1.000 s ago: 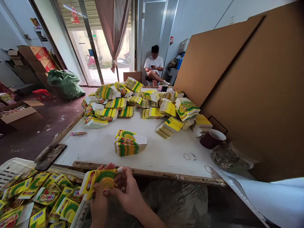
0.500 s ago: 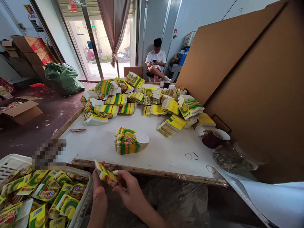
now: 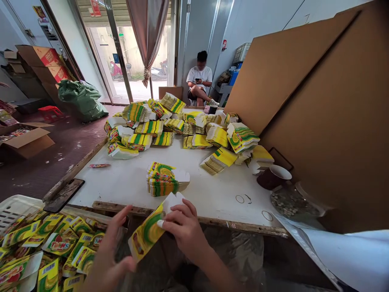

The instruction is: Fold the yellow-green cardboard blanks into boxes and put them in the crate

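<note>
A yellow and green printed carton with white end flaps is tilted in front of the table's near edge. Its upper end is gripped by my right hand, whose fingertip has a white cover. To the left, my left hand is apart from the carton, fingers and thumb spread, slightly blurred. Just beyond the carton, a stack of flat cartons lies on the white table. Below on the left, a white plastic basket holds many small yellow cartons.
Several bundles of flat cartons cover the table's far side. A phone lies at the left edge. On the right are a dark mug, a clear container and cardboard sheets. A person sits beyond.
The small folded carton between both hands is no longer there. My right hand now holds a longer carton, raised nearer the stack, and my left hand has opened and moved left.
</note>
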`<state>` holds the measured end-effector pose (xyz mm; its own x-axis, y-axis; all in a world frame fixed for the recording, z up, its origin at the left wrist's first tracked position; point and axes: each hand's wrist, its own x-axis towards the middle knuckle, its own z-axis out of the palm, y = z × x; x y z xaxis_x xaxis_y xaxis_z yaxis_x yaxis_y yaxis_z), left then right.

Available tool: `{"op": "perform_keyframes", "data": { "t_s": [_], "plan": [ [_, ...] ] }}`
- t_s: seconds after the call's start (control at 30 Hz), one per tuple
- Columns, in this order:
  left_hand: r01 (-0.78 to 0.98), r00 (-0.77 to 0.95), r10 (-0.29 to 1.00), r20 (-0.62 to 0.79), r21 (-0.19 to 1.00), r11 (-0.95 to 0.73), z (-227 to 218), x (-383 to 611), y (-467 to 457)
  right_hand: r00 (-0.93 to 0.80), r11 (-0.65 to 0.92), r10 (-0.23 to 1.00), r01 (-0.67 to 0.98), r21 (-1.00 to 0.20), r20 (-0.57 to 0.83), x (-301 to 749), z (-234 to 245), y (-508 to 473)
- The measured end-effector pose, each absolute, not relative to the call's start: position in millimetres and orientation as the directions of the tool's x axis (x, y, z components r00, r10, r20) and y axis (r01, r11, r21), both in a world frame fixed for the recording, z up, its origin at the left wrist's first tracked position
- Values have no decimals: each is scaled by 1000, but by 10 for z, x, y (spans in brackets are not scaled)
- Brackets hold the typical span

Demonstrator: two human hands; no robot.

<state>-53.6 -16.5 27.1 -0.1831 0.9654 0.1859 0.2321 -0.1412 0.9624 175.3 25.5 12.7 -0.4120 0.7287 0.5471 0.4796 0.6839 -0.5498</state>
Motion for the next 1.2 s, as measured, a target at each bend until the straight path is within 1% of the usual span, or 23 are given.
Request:
{"op": "perform_keyframes", "data": {
  "t_s": [0.07,0.1,0.13,0.17,0.2,0.23,0.27,0.3,0.33,0.37,0.4,0.47,0.57,0.63,0.73,0.8,0.87,0.93,1.0,1.03,1.1,1.17,1.2],
  "plan": [
    [401,-11,993,120,910,-106,254,-441,-186,-522,750,662,443,-491,539,1729,163,171],
    [444,41,995,89,890,-98,226,-375,-188,-540,762,647,418,-495,539,1708,165,129],
    [473,64,996,70,876,-92,190,-308,-186,-518,750,658,397,-528,546,1686,157,93],
    [499,66,996,59,863,-84,152,-247,-184,-452,716,695,375,-588,558,1668,140,68],
    [528,54,997,61,846,-80,113,-197,-184,-349,658,752,345,-670,559,1654,117,55],
    [560,36,996,76,824,-83,77,-160,-188,-234,578,816,292,-762,529,1642,91,54],
    [590,22,995,98,802,-92,44,-135,-196,-144,485,874,207,-850,464,1632,66,63],
    [613,19,993,120,783,-106,14,-120,-207,-105,382,922,102,-919,372,1621,45,80],
    [625,24,990,140,771,-124,-15,-111,-219,-117,266,957,-1,-964,264,1607,29,101],
    [630,31,987,159,763,-143,-42,-105,-231,-165,154,972,-86,-984,167,1590,20,122],
    [632,39,984,174,759,-159,-69,-99,-241,-219,60,972,-142,-988,90,1569,15,141],
    [635,56,981,188,752,-180,-125,-80,-251,-272,-38,962,-196,-980,17,1519,7,171],
    [625,64,979,192,757,-189,-208,-31,-240,-242,-73,970,-246,-966,-11,1429,-55,200],
    [619,43,981,187,766,-173,-241,-1,-218,-226,-127,972,-304,-944,-58,1373,-140,221],
    [601,61,993,105,790,-120,-244,6,-182,-283,-193,955,-346,-918,-94,1340,-249,240],
    [568,109,994,10,820,-71,-236,-13,-165,-351,-172,934,-280,-944,-66,1369,-242,222],
    [526,146,987,-63,850,-24,-247,-38,-154,-422,-66,907,-144,-987,1,1427,-165,174],
    [479,156,986,-57,878,-25,-284,-56,-146,-514,99,854,4,-995,83,1480,-69,114],
    [432,120,993,7,900,-59,-334,-67,-132,-585,246,799,109,-963,138,1500,-27,67],
    [416,85,995,43,906,-75,-357,-73,-122,-595,296,788,143,-944,157,1497,-40,56],
    [421,-63,993,102,905,-66,-391,-95,-96,-553,357,808,186,-915,203,1481,-125,67],
    [432,-245,964,104,902,13,-403,-137,-68,-431,390,860,211,-896,273,1478,-239,114],
    [403,-316,946,70,913,67,-399,-165,-57,-355,400,883,226,-888,307,1487,-286,144]
  ]
}}
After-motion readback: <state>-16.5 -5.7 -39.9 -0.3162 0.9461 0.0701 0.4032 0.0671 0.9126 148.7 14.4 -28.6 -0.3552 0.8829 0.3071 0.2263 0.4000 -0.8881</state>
